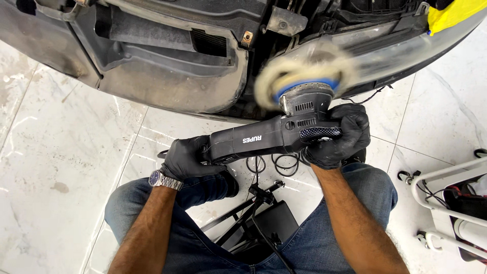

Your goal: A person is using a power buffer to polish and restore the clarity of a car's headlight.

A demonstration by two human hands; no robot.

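Hands (264,147) around polisher (269,137), seemingly woolly pad (299,76).

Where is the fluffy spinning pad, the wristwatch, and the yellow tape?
fluffy pad (291,76): head view, on its blurred wool edge.
wristwatch (156,178): head view, on its dial.
yellow tape (451,12): head view, mid-strip.

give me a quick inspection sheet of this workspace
surface: pale marble-look tile floor, some scuffs
job's things: black polisher, its wool pad blurred, against clear headlight lens of stripped car front
clutter: black folding stand between the knees
grippers: left hand on rear handle, right hand on head, both black-gloved; wristwatch on left
cables: black cord looped on floor
surroundings: white wheeled cart at right, yellow tape on bodywork
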